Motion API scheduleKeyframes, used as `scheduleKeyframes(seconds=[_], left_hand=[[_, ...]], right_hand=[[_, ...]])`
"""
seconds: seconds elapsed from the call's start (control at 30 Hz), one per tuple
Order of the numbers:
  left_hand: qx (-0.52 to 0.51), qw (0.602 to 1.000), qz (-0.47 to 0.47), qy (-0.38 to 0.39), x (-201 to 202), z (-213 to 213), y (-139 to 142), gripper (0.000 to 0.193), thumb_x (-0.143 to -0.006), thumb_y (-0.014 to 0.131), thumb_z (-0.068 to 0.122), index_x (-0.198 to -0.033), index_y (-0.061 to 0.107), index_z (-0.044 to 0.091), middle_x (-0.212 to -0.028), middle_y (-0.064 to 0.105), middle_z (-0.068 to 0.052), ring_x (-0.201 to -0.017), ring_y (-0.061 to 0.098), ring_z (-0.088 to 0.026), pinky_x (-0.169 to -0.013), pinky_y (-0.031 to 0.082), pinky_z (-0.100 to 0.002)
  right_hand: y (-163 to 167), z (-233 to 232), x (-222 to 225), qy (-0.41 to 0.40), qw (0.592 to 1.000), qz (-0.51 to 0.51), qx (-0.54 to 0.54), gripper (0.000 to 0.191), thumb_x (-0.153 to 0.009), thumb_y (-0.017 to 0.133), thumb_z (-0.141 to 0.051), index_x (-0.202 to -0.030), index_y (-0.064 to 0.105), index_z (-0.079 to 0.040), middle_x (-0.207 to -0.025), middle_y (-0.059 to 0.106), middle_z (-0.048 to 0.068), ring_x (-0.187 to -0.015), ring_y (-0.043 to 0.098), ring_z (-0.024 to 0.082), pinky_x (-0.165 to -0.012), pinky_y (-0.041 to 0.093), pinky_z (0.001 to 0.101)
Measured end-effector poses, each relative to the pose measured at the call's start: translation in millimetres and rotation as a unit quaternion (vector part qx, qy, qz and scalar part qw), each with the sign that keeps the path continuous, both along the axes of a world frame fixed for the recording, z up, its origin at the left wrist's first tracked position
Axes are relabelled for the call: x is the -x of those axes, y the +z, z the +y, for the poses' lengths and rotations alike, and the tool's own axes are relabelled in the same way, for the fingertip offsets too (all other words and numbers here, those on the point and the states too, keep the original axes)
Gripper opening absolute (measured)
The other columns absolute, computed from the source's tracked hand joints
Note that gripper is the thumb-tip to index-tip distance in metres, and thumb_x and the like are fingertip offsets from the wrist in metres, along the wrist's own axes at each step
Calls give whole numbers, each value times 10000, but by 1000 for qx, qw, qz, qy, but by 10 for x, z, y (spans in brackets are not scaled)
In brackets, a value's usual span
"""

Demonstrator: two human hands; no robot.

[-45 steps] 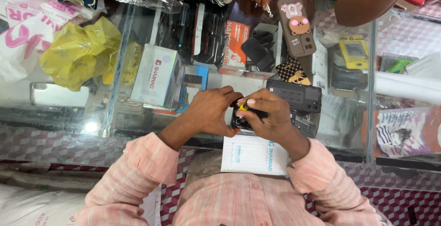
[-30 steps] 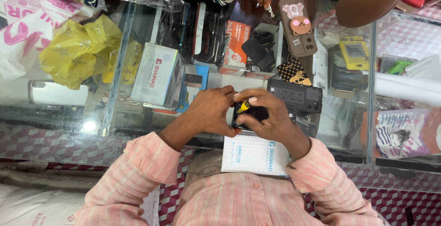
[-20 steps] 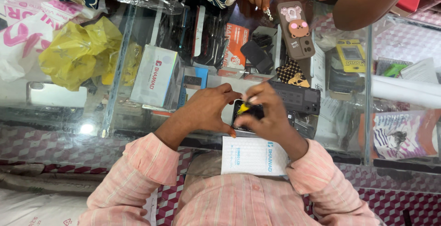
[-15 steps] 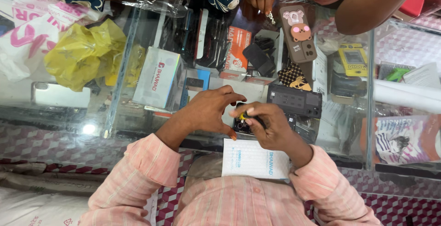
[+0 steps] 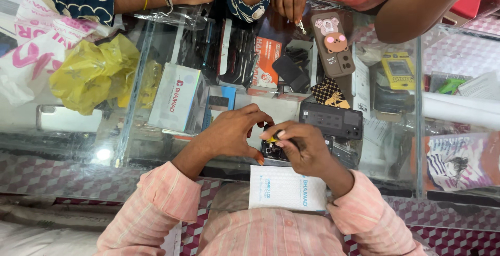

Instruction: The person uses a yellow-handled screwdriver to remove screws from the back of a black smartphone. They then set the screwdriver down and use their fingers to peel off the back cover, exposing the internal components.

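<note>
Head view: both hands meet at the desk's near edge.
Left hand: curled, steadying the small dark phone.
Right hand: pinching it.
Tip: keep it braced, I judge.

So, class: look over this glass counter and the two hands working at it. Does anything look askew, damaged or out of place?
Nothing looks damaged or spilled. The left hand and right hand meet over a small dark device. A crumpled yellow bag lies on the glass counter, which looks cluttered, not odd.
</note>
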State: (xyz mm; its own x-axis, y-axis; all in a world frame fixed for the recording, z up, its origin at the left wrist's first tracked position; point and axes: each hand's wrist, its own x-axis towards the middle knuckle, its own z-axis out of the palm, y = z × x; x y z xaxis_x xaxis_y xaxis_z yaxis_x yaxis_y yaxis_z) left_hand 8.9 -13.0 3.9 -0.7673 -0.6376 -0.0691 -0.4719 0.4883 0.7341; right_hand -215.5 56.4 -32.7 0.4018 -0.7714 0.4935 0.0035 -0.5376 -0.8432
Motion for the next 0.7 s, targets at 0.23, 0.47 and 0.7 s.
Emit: scheduleKeyframes(seconds=[0.23,0.47,0.7], left_hand=[[-8,1000,-11,-3,-10,1,2,871,-460,977,392,-1230,653,149,-1120,626,-14,-802,689,-192,-712,545,-360],[-42,996,74,-15,-83,-31,-25,672,-562,959,236,-1167,701,98,-1130,639,-34,-905,682,-181,-734,563,-341],[-64,994,91,-20,-72,-50,-31,470,-632,942,203,-1063,776,117,-1075,661,-27,-877,679,-168,-658,580,-308]], right_hand=[[225,-1,-104,-127,984,70,107,452,-957,752,-9,-1285,468,-135,-1125,729,151,-1025,767,246,-846,632,318],[109,31,-64,-80,994,-15,73,462,-1003,644,80,-1359,385,-62,-1194,695,244,-1140,742,279,-990,635,402],[59,30,6,-91,993,-34,74,483,-1006,618,111,-1368,354,-70,-1224,657,266,-1145,734,288,-978,649,392]])
